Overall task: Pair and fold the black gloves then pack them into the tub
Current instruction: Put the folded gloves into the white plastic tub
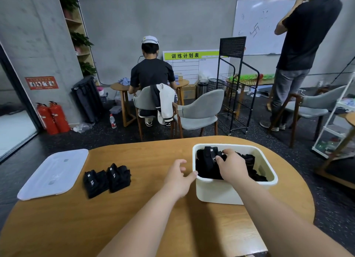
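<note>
A white tub (217,191) stands on the wooden table (134,218) at the right, with several black gloves (249,160) inside. My right hand (231,165) reaches into the tub and grips a folded black glove bundle (208,161) with a white label. My left hand (178,177) hovers beside the tub's left rim, fingers loosely curled, thumb tip touching the rim, holding nothing. Two folded black glove pairs (106,179) lie side by side on the table to the left.
The tub's white lid (53,173) lies flat at the table's left end. Beyond the table stand grey chairs (197,112), a seated person (151,78), a black wire rack (236,83) and a standing person (299,55) at the right.
</note>
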Available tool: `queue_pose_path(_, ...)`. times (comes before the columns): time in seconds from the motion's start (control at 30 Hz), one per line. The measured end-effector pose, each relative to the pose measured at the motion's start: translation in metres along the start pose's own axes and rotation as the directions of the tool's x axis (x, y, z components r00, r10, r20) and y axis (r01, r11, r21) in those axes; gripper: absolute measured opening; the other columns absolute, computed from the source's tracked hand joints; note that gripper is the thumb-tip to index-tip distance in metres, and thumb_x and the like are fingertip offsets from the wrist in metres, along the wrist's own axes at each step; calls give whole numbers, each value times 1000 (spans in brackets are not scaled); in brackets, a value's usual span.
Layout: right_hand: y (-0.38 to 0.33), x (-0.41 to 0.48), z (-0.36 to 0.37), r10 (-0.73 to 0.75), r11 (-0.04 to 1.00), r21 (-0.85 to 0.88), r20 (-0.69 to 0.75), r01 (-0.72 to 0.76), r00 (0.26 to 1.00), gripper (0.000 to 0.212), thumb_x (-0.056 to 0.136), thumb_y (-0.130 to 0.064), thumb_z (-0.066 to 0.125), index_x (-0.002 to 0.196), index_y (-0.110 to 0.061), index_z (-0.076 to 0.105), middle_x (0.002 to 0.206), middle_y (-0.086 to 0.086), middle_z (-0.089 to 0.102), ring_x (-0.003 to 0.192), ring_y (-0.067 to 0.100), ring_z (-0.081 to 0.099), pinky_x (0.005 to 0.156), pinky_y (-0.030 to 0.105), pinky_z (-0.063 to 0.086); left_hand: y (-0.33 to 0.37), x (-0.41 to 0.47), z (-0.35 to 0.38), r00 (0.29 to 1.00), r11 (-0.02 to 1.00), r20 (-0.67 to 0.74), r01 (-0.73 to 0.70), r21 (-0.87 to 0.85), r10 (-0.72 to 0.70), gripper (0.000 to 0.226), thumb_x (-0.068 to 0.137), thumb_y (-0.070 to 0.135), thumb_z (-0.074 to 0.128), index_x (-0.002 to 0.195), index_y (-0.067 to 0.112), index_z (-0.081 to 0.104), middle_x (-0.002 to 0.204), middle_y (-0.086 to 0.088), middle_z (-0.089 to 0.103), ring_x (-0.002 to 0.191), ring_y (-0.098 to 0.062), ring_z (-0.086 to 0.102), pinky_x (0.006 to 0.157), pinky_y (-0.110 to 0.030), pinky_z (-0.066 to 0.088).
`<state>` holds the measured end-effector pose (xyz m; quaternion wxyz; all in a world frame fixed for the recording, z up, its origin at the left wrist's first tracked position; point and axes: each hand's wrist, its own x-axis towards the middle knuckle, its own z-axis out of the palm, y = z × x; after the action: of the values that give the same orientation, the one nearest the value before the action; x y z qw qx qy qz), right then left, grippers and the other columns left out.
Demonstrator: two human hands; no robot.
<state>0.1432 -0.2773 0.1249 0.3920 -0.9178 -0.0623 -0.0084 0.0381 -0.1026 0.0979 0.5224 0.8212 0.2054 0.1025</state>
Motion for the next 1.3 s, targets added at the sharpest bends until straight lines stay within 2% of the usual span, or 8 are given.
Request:
queue_pose_path(0.23, -9, 8, 11, 34, 975, -220, 33, -26, 999, 30, 102, -38, 60, 123, -18, 54, 101, 4, 66, 87, 28, 56, 69, 35, 43, -4, 0, 5, 1000, 1000, -10, -13, -26, 13, 56, 94, 40, 78, 142, 33, 51, 127, 10, 59, 112, -9, 60, 87, -26, 50)
queue_pose_path(0.4, -7, 7, 13, -164, 919, -366, -25, 144, 986, 25, 97, -23, 66, 110, -30, 46, 103, 3, 45, 79, 27, 54, 55, 36, 40, -5, -1, 3, 999, 999, -27, -30, -16, 29, 54, 93, 41, 79, 139, 37, 51, 128, 11, 58, 115, -9, 58, 75, -21, 48)
queue_pose_path(0.5, -10, 8, 13, -238, 845, -474, 82, 248, 968, 17, 100, -18, 61, 106, -34, 60, 108, 1, 53, 90, 26, 58, 66, 35, 51, -9, -2, 4, 996, 997, -63, -64, 34, 66, 53, 93, 44, 78, 139, 39, 52, 129, 13, 56, 115, -7, 56, 81, -24, 48)
queue_pose_path(0.67, -19, 17, 9, -92, 830, -493, 338, 260, 937, 21, 103, -21, 56, 108, -20, 76, 111, 8, 75, 104, 29, 71, 72, 34, 53, -11, -5, 4, 994, 993, -74, -72, 90, 79, 52, 93, 51, 75, 138, 39, 52, 127, 15, 52, 115, -7, 55, 77, -23, 45)
queue_pose_path(0.83, -16, 12, -2, -211, 848, -412, 316, 334, 925, 15, 102, -32, 65, 112, -36, 75, 110, -11, 73, 99, 18, 65, 84, 34, 55, -17, -8, -8, 996, 994, -48, -75, 83, 79, 58, 90, 53, 77, 140, 40, 50, 127, 17, 53, 115, -5, 55, 85, -26, 51)
queue_pose_path(0.93, -20, 11, -9, -278, 862, -358, 260, 359, 925, 16, 100, -31, 68, 111, -36, 78, 101, -18, 70, 96, 13, 61, 78, 27, 44, -22, -13, -22, 997, 996, -48, -56, 68, 59, 57, 91, 50, 78, 140, 41, 49, 130, 16, 54, 118, -7, 55, 72, -16, 44)
queue_pose_path(1.03, -27, 10, -12, -292, 881, -317, 218, 350, 931, 15, 100, -28, 68, 107, -36, 79, 79, -25, 57, 83, 12, 58, 66, 26, 43, -27, -14, -38, 995, 996, -79, -51, 69, 57, 57, 92, 49, 78, 140, 41, 49, 130, 15, 55, 117, -7, 55, 78, -23, 44)
queue_pose_path(1.3, -65, 2, 9, -368, 857, -294, 224, 423, 902, 17, 99, -34, 68, 115, -38, 74, 107, -4, 75, 93, 20, 66, 78, 36, 59, -56, -28, -86, 987, 994, -155, -11, 112, 28, 56, 92, 49, 78, 139, 40, 49, 129, 15, 54, 117, -9, 55, 87, -29, 49)
